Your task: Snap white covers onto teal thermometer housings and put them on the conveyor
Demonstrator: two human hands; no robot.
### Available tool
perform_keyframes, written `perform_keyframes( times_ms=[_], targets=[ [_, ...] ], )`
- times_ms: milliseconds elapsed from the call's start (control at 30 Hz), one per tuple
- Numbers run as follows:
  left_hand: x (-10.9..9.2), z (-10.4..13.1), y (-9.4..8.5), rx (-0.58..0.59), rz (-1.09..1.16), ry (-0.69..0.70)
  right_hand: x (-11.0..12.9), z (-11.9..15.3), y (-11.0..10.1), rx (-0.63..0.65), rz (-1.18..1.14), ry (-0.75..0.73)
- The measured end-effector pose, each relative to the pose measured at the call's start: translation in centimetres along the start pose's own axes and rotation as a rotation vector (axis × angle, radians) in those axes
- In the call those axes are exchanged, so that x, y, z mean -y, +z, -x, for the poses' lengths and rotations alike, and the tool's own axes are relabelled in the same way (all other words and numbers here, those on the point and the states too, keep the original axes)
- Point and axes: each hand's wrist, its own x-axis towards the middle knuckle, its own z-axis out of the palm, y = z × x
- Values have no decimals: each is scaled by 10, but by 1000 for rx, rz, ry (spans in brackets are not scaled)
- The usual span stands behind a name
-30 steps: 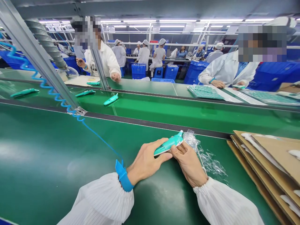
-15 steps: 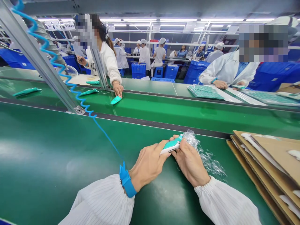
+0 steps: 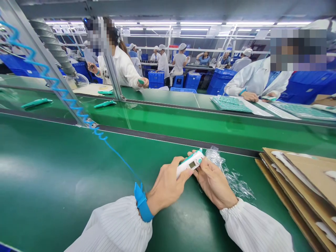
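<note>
A white and teal ear thermometer (image 3: 186, 168) is held above the green work surface, its small grey screen facing me and its tip pointing up and to the right. My left hand (image 3: 166, 185) is closed around its lower end, with the thumb along the near side. At the upper end, the fingers of my right hand (image 3: 215, 182) grip it beside the round teal button. A blue strap (image 3: 143, 204) circles my left wrist. Crumpled clear plastic film (image 3: 237, 182) lies just beyond and right of my right hand.
Cardboard sheets (image 3: 296, 185) are stacked at the right. A coiled blue cord (image 3: 61, 92) hangs by a metal post (image 3: 43, 56) at the left. Teal pieces (image 3: 105, 104) lie on the green belt (image 3: 168, 120). Two co-workers sit across it; one's hand (image 3: 143, 83) holds a teal piece.
The thermometer has been turned in my hands, so its white face with screen and button now shows instead of its teal side. The co-worker at left has lifted a teal piece off the belt.
</note>
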Motion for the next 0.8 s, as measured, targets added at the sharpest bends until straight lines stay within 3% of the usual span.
perform_keyframes(
  times_ms=[100, 267, 400, 500, 600, 700, 800],
  targets=[
    [-2, -1, -5, 8, 61, -22, 0, 2, -1, 60, 53, -12],
    [-1, 0, -8, 33, -47, 8, -3, 3, -3, 55, 115, -62],
    [-2, 3, -2, 50, 16, -23, -6, 4, 0, 85, 150, -80],
    [3, 2, 5, 50, 82, 73, -8, 5, 5, 127, 147, -116],
    [19, -9, 9, -46, 20, 170, -7, -4, 3, 106, 66, -129],
    [36, -24, 7, -187, -45, 120, 10, -7, -5, -17, -25, -81],
    [46, -30, -1, -239, -85, 44, 41, 9, -12, -110, -49, -23]
  ],
)
